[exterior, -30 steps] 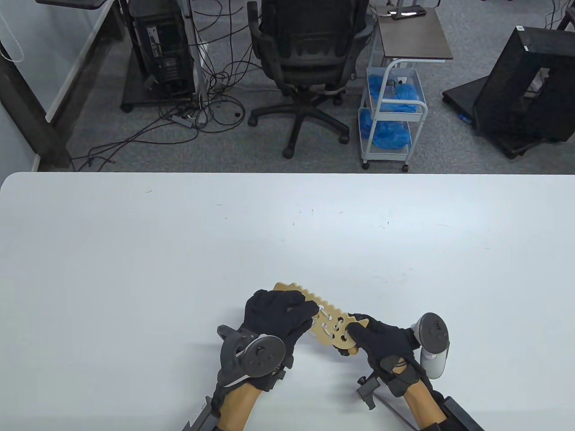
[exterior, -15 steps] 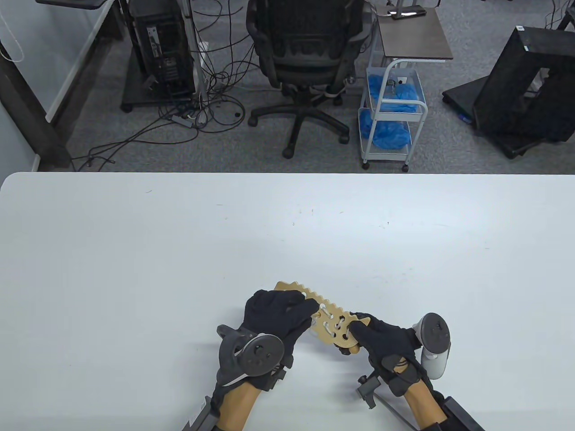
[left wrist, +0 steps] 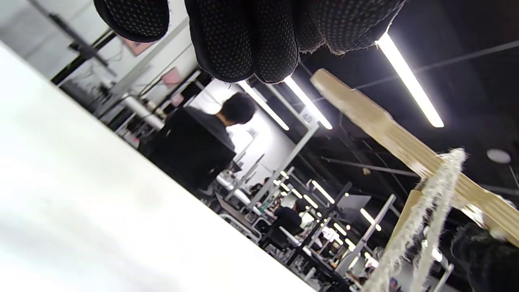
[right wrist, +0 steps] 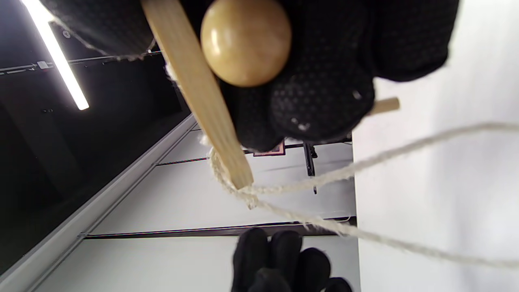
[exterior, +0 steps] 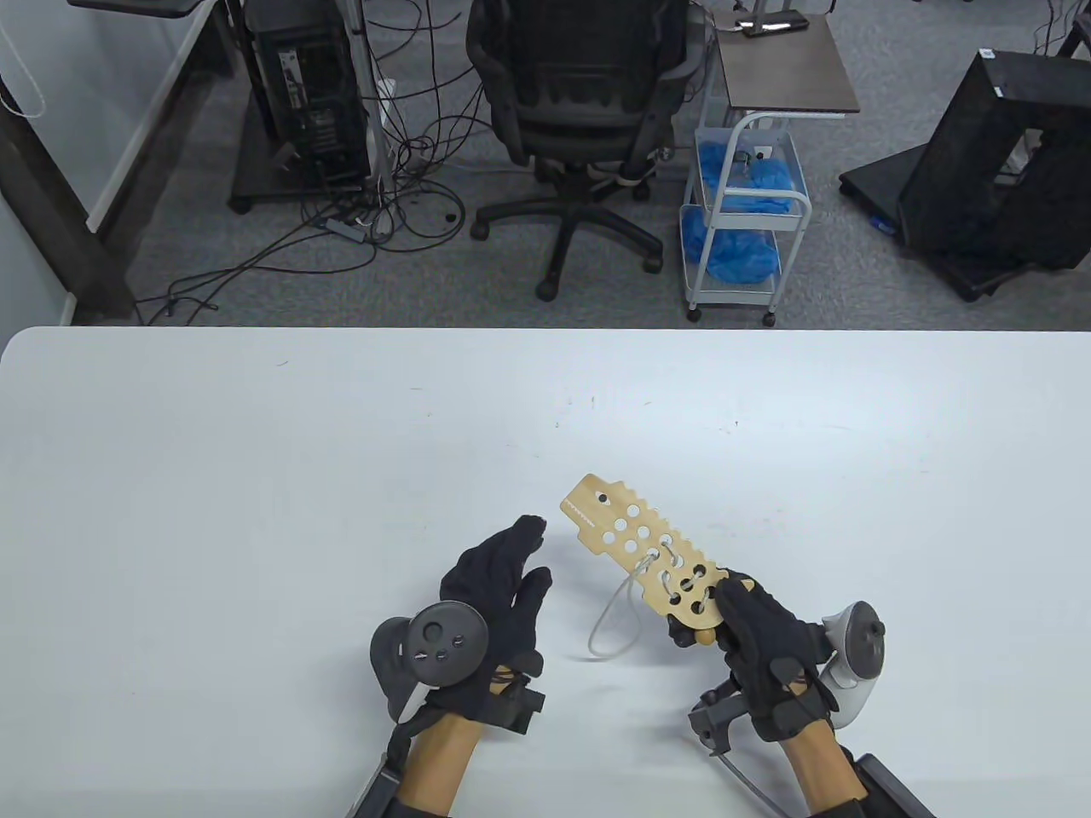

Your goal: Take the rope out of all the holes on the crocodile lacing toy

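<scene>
The wooden crocodile lacing board (exterior: 635, 548) is held up off the white table (exterior: 256, 477), slanting from upper left to lower right. My right hand (exterior: 733, 618) grips its lower end, beside a wooden ball (right wrist: 245, 40). White rope (exterior: 615, 618) still laces the holes near that hand, and a loose loop of it hangs from a middle hole toward the table. Holes near the far end show no rope. My left hand (exterior: 503, 571) hovers to the board's left with fingers extended, holding nothing. The board (left wrist: 389, 129) and rope (left wrist: 429, 202) also show edge-on in the left wrist view.
Beyond the table's far edge stand an office chair (exterior: 580, 111), a white cart with blue items (exterior: 741, 213) and a computer tower with cables (exterior: 307, 94). A person in dark clothes (left wrist: 194, 146) stands in the background.
My left hand let go of the board and drew back to the left, opening. My right hand lifted and swung the board up; a rope loop now hangs free from a middle hole.
</scene>
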Action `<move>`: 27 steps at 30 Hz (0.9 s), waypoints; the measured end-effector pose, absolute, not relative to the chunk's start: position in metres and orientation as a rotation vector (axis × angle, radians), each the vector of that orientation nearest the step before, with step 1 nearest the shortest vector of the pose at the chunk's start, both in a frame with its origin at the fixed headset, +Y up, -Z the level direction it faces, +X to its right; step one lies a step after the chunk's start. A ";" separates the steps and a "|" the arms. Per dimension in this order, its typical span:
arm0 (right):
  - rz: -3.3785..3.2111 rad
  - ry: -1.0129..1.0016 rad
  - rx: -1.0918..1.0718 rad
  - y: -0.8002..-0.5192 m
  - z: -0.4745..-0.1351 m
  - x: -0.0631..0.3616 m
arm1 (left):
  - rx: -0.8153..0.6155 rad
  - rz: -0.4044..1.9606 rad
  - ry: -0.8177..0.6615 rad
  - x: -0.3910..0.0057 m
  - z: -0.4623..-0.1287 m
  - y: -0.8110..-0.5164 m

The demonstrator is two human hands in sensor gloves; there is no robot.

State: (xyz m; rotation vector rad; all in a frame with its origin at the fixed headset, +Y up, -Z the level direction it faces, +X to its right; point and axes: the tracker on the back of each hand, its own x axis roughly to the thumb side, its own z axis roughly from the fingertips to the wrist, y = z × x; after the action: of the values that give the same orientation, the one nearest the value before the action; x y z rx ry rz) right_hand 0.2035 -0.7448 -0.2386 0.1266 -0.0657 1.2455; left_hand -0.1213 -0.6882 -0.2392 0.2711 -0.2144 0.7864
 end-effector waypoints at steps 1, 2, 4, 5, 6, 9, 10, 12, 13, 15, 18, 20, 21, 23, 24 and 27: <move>1.226 -0.060 0.140 -0.744 -0.239 0.203 | 0.242 0.826 -0.210 -0.122 -0.241 -0.691; 1.212 -0.055 0.147 -0.744 -0.239 0.202 | 0.221 0.858 -0.217 -0.122 -0.242 -0.693; 1.168 -0.025 0.175 -0.743 -0.239 0.198 | 0.158 0.961 -0.260 -0.120 -0.247 -0.700; 1.155 -0.010 0.189 -0.743 -0.239 0.196 | 0.128 0.994 -0.277 -0.119 -0.248 -0.703; 1.145 0.009 0.210 -0.742 -0.239 0.194 | 0.090 1.030 -0.300 -0.117 -0.249 -0.705; 1.162 0.048 0.272 -0.740 -0.239 0.188 | 0.002 1.113 -0.348 -0.109 -0.249 -0.710; 1.172 0.058 0.291 -0.739 -0.239 0.185 | -0.010 1.130 -0.362 -0.107 -0.249 -0.711; 1.184 0.080 0.323 -0.738 -0.239 0.182 | -0.066 1.171 -0.430 -0.102 -0.249 -0.713; 1.185 0.097 0.347 -0.738 -0.238 0.179 | -0.107 1.193 -0.466 -0.099 -0.250 -0.714; 1.179 0.120 0.373 -0.737 -0.238 0.176 | -0.171 1.237 -0.515 -0.095 -0.250 -0.716; 1.175 0.144 0.400 -0.737 -0.237 0.172 | -0.212 1.264 -0.542 -0.091 -0.249 -0.718; 1.188 0.155 0.410 -0.737 -0.236 0.169 | -0.206 1.247 -0.547 -0.090 -0.249 -0.717; 1.193 0.162 0.413 -0.738 -0.236 0.169 | -0.204 1.241 -0.548 -0.089 -0.249 -0.717; 1.204 0.166 0.414 -0.738 -0.236 0.168 | -0.206 1.238 -0.552 -0.089 -0.249 -0.718; 1.206 0.168 0.413 -0.738 -0.236 0.168 | -0.205 1.239 -0.551 -0.089 -0.249 -0.717; 1.210 0.173 0.413 -0.739 -0.236 0.167 | -0.192 1.240 -0.544 -0.089 -0.249 -0.716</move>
State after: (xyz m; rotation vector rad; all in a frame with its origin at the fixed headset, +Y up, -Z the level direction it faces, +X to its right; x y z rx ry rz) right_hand 0.1670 -0.7387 -0.2360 0.4128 0.1729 1.2101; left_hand -0.0895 -0.7164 -0.2489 -0.1924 -0.5442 1.2396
